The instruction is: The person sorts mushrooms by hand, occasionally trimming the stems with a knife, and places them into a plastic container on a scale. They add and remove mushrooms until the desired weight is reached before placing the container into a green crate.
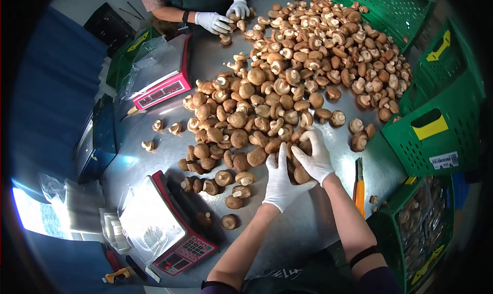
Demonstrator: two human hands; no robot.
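Observation:
A large heap of brown mushrooms [239, 119] spreads over the metal table [169, 155]. At the near edge of the heap, my left hand [285, 180], in a white glove, curves round the left side of a few mushrooms. My right hand [314, 158], also gloved, wraps the same mushrooms from the right, its fingers bent over them. Between the two palms a brown mushroom cap [301, 175] shows; the others there are partly hidden by my fingers. Several loose mushrooms [229, 222] lie to the left of my left hand.
Red scales stand at the near left [154, 217] and farther back [162, 88]. An orange knife [359, 191] lies right of my right hand. Green crates [436, 134] line the right side; one [398, 212] holds packed mushrooms. Across the table, a co-worker's gloved hands [213, 22] touch mushrooms.

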